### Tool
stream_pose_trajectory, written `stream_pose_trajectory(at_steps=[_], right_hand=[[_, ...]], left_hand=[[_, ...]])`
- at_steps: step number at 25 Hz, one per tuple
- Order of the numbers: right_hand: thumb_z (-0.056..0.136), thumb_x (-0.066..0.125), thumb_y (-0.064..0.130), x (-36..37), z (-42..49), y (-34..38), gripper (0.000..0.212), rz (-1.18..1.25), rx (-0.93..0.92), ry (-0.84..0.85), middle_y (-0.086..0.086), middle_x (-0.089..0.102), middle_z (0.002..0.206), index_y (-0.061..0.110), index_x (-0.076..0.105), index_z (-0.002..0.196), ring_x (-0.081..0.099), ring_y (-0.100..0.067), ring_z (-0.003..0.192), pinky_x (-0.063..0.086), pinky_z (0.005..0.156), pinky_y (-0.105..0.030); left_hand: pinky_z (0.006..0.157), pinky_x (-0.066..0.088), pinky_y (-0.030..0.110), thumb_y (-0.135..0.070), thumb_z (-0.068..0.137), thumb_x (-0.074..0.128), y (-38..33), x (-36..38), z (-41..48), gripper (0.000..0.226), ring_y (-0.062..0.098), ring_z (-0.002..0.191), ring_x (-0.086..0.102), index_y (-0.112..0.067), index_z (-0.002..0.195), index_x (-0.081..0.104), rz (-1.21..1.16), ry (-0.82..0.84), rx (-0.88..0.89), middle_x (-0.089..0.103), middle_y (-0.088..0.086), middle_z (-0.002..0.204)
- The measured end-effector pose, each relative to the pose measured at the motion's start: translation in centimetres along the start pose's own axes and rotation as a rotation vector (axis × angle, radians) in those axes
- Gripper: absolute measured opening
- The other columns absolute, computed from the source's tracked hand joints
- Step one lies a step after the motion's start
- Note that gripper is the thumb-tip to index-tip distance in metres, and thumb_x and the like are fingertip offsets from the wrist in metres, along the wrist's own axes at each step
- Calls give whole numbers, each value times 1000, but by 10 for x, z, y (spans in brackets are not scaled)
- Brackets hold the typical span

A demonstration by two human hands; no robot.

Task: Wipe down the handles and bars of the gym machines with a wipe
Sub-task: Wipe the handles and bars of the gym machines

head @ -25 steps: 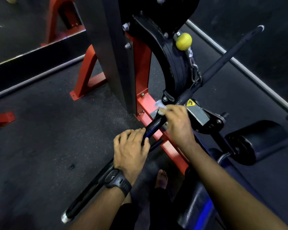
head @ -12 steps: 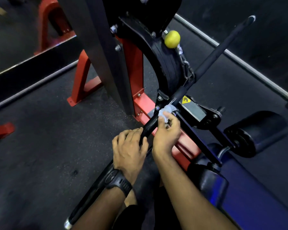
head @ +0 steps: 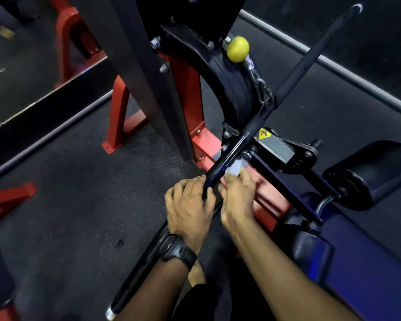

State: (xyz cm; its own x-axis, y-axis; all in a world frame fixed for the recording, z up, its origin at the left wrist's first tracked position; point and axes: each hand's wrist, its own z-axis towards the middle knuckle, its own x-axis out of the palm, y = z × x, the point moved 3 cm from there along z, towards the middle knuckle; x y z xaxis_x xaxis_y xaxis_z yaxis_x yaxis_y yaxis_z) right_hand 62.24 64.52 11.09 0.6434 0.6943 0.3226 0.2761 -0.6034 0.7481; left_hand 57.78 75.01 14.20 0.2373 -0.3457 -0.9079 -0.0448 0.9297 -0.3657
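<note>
A long black bar (head: pixel 296 70) runs diagonally from the lower left to the upper right, clipped by a chain to the cable machine. My left hand (head: pixel 189 205), with a black watch on its wrist, grips the bar near its middle. Just to the right, my right hand (head: pixel 237 195) pinches a small pale wipe (head: pixel 235 167) and holds it against the bar, a little above my left hand. The bar's lower end cap (head: pixel 110 312) shows at the bottom left.
The red and black machine frame (head: pixel 188 89) stands straight ahead, with a yellow ball stop (head: pixel 237 49) on its cable. A black roller pad (head: pixel 370 172) and a blue-lit seat (head: pixel 347 262) lie to the right. Dark rubber floor (head: pixel 67 193) spreads to the left. My bare foot shows below the hands.
My right hand slid the wipe back down the bar, closer to my left hand. My left hand kept its grip on the bar. The view shifted slightly.
</note>
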Motion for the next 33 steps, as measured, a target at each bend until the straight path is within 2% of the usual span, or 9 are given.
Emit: stream_pose_trajectory(at_steps=[5,9,14,19,23,27,29,31,33], right_hand=[[96,42,-9,2,18,12,32,-62,-132,-50,5,52,68,13,60,82,45,-2,59,41,53,-12],[101,48,8,3,19,19,21,-13,-20,-8,0,59,79,8,62,86,56,-7,73,55,78,-18],[102,47,15,3,26,16,28,-50,1,-18,3,48,63,14,55,75,45,-6,58,46,60,-18],[101,47,9,8,45,37,30,-14,-24,-92,0,43,66,19,50,73,35,-4,51,35,45,-13],[102,46,13,7,49,30,34,-52,-31,-48,3,44,62,18,48,68,37,-5,54,37,48,-14],[98,51,9,7,60,38,26,-24,-75,-113,5,49,77,17,51,74,39,-3,62,37,54,-13],[97,55,11,8,59,47,26,-140,-174,-145,3,47,68,17,53,72,41,-8,59,39,53,-19],[94,58,11,7,56,58,15,-478,-452,-201,-1,55,79,10,64,80,49,-13,72,44,69,-21],[94,56,8,8,39,60,11,-731,-724,-52,0,55,95,4,66,94,47,-8,87,38,80,-15]], left_hand=[[92,45,41,-38,87,48,-4,0,2,36,17,102,58,-22,111,69,-25,26,-4,70,-9,106],[92,46,43,-35,87,51,-5,0,3,34,19,103,59,-20,111,69,-50,37,-4,70,-7,107],[92,45,44,-33,86,56,-8,-1,4,32,20,103,59,-19,111,69,-42,38,-10,70,-6,106],[93,46,46,-25,86,69,-9,0,7,27,22,103,59,-18,112,69,-55,42,-24,70,-4,107],[93,45,46,-24,85,71,-10,-1,9,28,22,103,59,-18,112,69,-68,60,-34,70,-4,107],[92,45,47,-23,84,72,-10,-1,9,29,22,103,59,-18,112,69,-74,38,-32,70,-4,107],[92,45,47,-23,83,72,-10,1,11,29,23,103,59,-18,112,69,-81,42,-30,70,-3,106],[92,46,48,-23,83,72,-12,2,11,29,23,103,60,-18,112,69,-67,43,-33,70,-3,106],[91,47,48,-22,82,73,-13,0,11,29,24,102,60,-18,111,70,-76,35,-36,70,-3,106]])
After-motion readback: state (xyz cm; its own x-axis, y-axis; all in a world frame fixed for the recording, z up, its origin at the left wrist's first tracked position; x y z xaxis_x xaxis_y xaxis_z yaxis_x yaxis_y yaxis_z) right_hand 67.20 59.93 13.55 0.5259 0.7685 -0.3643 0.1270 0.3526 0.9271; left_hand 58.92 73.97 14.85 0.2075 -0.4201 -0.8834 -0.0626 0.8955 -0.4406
